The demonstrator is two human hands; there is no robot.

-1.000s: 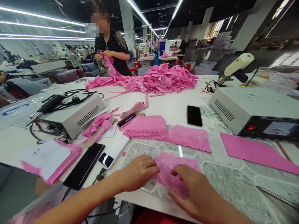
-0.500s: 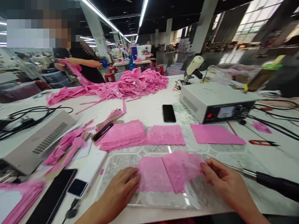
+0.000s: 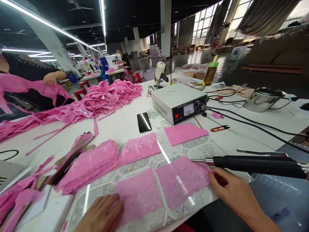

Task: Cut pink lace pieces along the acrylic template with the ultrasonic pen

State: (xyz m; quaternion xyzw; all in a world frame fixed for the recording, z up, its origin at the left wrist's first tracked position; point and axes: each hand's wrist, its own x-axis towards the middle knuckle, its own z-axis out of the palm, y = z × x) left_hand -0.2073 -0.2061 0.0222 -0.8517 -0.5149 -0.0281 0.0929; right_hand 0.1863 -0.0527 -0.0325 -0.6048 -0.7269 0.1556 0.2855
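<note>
Two pink lace pieces lie side by side on a clear-topped, grey marbled mat (image 3: pixel 198 149), a narrow gap between them. My left hand (image 3: pixel 100 212) lies with its fingers flat over the left edge of the left lace piece (image 3: pixel 140 193). My right hand (image 3: pixel 234 190) pinches the right edge of the right lace piece (image 3: pixel 181 182). Just above my right hand rests a black-handled tool (image 3: pixel 253 164), its thin metal tip by the lace's upper right corner. Behind are a thick stack of pink lace (image 3: pixel 89 164), a thinner lace pile (image 3: pixel 140 148) and plain pink fabric (image 3: pixel 184 133).
A phone (image 3: pixel 144 122) and a grey control box (image 3: pixel 178 103) with cables stand farther back. Orange thread snips (image 3: pixel 219 128) and tweezers (image 3: pixel 263 153) lie right. A pink strap heap (image 3: pixel 108 96) covers the back left, where another person's hand (image 3: pixel 55 77) holds pink fabric.
My view has turned right. The right lace piece, which overlapped the left one and was partly lifted, now lies flatter beside it with a gap. Both hands stay at the lace edges.
</note>
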